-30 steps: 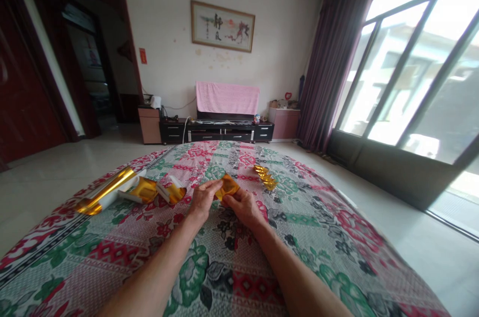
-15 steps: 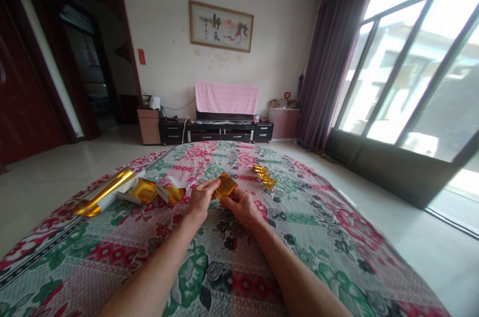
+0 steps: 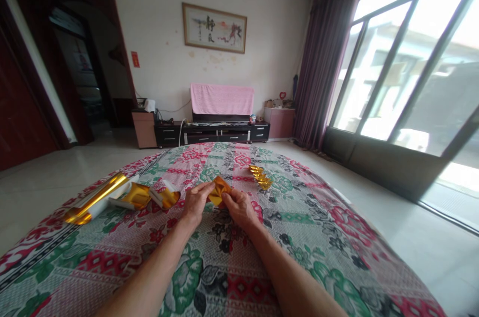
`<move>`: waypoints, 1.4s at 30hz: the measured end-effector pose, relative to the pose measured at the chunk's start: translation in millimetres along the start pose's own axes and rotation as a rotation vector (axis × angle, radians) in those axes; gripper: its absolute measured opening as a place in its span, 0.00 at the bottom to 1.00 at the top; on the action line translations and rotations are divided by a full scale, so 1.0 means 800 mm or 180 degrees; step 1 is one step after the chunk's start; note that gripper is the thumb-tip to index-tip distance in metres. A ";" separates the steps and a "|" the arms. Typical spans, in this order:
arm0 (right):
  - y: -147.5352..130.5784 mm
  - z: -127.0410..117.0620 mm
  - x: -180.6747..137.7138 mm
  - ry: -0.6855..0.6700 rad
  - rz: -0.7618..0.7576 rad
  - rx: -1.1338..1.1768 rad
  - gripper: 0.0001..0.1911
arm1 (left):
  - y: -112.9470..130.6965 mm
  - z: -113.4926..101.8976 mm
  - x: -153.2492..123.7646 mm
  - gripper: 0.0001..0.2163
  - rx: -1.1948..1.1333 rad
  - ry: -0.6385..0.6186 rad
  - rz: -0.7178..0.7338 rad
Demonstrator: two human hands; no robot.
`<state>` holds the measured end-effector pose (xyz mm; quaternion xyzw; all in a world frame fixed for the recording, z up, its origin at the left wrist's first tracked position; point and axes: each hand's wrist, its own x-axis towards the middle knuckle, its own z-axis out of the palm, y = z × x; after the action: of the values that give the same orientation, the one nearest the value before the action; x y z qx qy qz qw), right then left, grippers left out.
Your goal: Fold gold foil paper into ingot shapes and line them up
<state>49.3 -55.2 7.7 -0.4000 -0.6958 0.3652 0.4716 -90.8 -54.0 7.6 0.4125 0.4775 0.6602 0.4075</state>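
Observation:
A small piece of gold foil paper (image 3: 218, 190) is held between both hands above the cloth-covered table, partly folded with a crease across its middle. My left hand (image 3: 197, 203) pinches its left edge between thumb and fingers. On the opposite side, my right hand (image 3: 238, 207) grips the right edge, its thumb pressed on top. Beyond the right hand lies a row of folded gold foil pieces (image 3: 261, 177). To the left of my left hand rest curled gold foil sheets (image 3: 138, 195) with white undersides. The fingertips under the held piece are hidden.
A long roll of gold foil (image 3: 99, 199) lies near the table's left edge. The floral tablecloth (image 3: 209, 277) covers the round table. Farther off stand a low black TV cabinet (image 3: 202, 137) and a television draped with a pink towel (image 3: 222, 99).
The gold foil paper has gone from a flatter, fanned shape to one with a raised central fold. My right thumb has shifted up onto it. The view has turned slightly right.

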 end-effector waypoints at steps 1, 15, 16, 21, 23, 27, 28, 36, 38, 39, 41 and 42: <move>0.000 -0.001 0.000 -0.0011 0.0013 -0.0014 0.15 | 0.000 0.000 0.000 0.16 0.0004 0.0006 -0.0004; 0.013 -0.002 0.004 0.0638 0.0024 0.0224 0.21 | 0.000 -0.002 -0.002 0.14 0.0327 -0.0135 0.0070; 0.012 -0.002 0.004 0.0657 0.0018 0.0201 0.21 | -0.001 -0.003 -0.001 0.14 0.0396 -0.0165 0.0112; 0.002 -0.005 0.004 0.0785 0.0004 0.0308 0.18 | 0.000 -0.005 -0.002 0.12 0.0920 -0.0373 0.0339; 0.000 -0.005 0.004 0.0725 0.0014 0.0416 0.17 | 0.002 -0.005 -0.004 0.12 0.1164 -0.0482 0.0423; 0.003 -0.003 0.004 0.0548 0.0038 0.0507 0.14 | 0.003 -0.005 -0.006 0.12 0.1473 -0.0653 0.0626; 0.005 -0.003 0.005 0.0498 0.0030 0.0496 0.13 | 0.004 -0.005 -0.006 0.12 0.1523 -0.0690 0.0650; 0.023 0.001 0.011 0.0583 0.0156 0.0733 0.16 | 0.008 -0.007 -0.007 0.12 0.1531 -0.0915 0.0621; 0.029 0.001 0.013 0.0530 0.0053 0.0641 0.17 | 0.008 -0.006 -0.008 0.12 0.1560 -0.0962 0.0600; 0.032 0.000 0.013 0.0504 -0.0017 0.0564 0.17 | 0.008 -0.005 -0.008 0.12 0.1581 -0.0964 0.0592; 0.036 0.000 0.014 0.0500 -0.0136 0.0438 0.17 | 0.007 -0.004 -0.008 0.12 0.1509 -0.0935 0.0536; 0.037 0.000 0.014 0.0529 -0.0163 0.0415 0.17 | 0.006 -0.004 -0.008 0.13 0.1387 -0.0923 0.0480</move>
<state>52.6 -32.7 -14.1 -0.3795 -0.6391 0.3631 0.5619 -92.3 -61.9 10.5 0.6150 0.5129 0.5044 0.3229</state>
